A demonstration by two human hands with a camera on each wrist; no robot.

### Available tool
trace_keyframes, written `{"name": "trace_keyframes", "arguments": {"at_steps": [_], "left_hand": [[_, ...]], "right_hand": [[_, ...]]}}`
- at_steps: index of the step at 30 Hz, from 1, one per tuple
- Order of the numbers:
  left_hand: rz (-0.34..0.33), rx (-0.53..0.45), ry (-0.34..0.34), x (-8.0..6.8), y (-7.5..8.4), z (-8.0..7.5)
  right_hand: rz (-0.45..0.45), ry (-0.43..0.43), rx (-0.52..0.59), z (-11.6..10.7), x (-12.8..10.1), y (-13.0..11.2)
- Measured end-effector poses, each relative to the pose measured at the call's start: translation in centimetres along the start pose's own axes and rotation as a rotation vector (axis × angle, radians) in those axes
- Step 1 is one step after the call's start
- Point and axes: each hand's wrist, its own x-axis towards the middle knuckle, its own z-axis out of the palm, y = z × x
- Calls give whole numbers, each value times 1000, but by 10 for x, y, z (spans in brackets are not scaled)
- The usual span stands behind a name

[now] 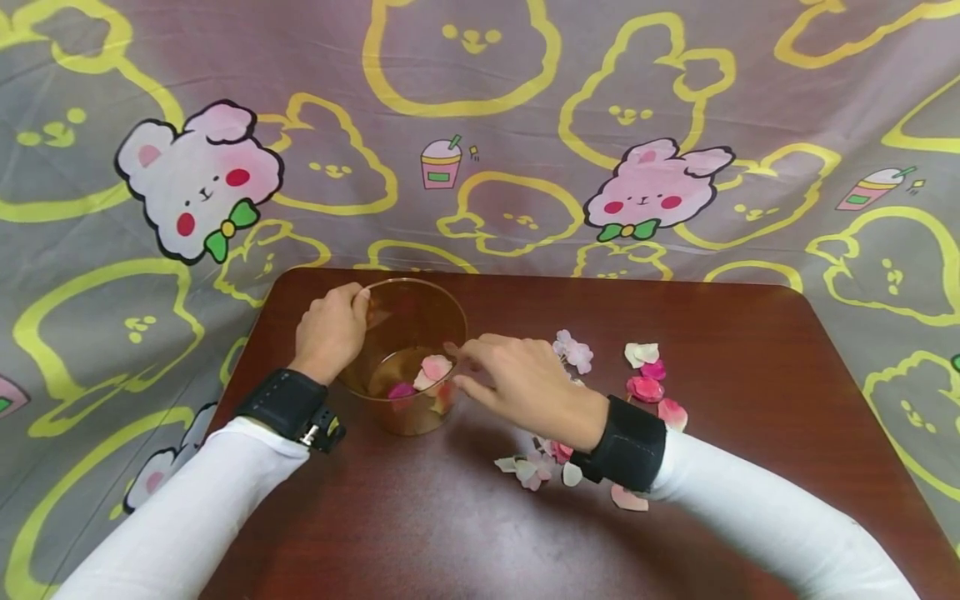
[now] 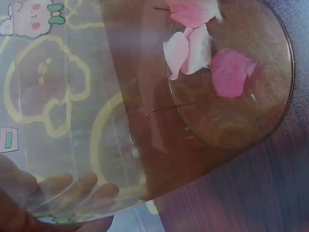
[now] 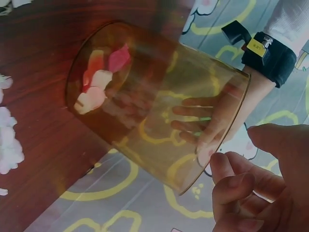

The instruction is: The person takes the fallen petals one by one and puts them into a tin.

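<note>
Holding: the left hand [image 1: 330,329] grips the rim of the clear amber cup [image 1: 408,354] at its 9 o'clock side, thumb over the edge and fingers [image 2: 72,186] curled against the wall, seen through the plastic in the left wrist view.
Cup: it stands upright on the dark wooden counter [image 1: 750,333], near the far left part of the top, long axis vertical, mouth up.
Inside the cup: several pink and pale petals [image 2: 203,46] lie on the bottom, touching one another.
Right hand: the right hand [image 1: 517,375] hovers at the cup's 3 o'clock side, fingertips [image 1: 457,350] over the rim; thumb and forefinger are drawn narrow, and whether a petal sits between them I cannot tell.
Key relation: the cup's mouth lies at about 9 o'clock from the right grip, just beside and slightly below it; the right hand is the nearer one to the loose petals, the left only steadies the cup.
Loose petals: a scatter of petals [image 1: 645,387] lies on the counter from 3 to 5 o'clock of the cup, some beside and under the right wrist.
Pose: both forearms in white sleeves [image 1: 750,508] angle inward, wrists wearing black bands [image 1: 630,442].
Backdrop: a grey cloth [image 1: 675,125] with yellow outlines and pink rabbits.
</note>
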Motion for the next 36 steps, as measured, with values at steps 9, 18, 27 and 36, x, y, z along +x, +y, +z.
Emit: {"name": "trace_keyframes", "arguments": {"at_steps": [9, 18, 27, 36], "left_hand": [[8, -3, 3, 0, -1, 1], [12, -1, 12, 0, -1, 2], [11, -3, 12, 0, -1, 2], [12, 1, 16, 0, -1, 2]], "right_hand": [[33, -36, -27, 2, -16, 14], [112, -72, -27, 17, -29, 40], [170, -102, -31, 32, -39, 64], [263, -200, -3, 43, -50, 88]]}}
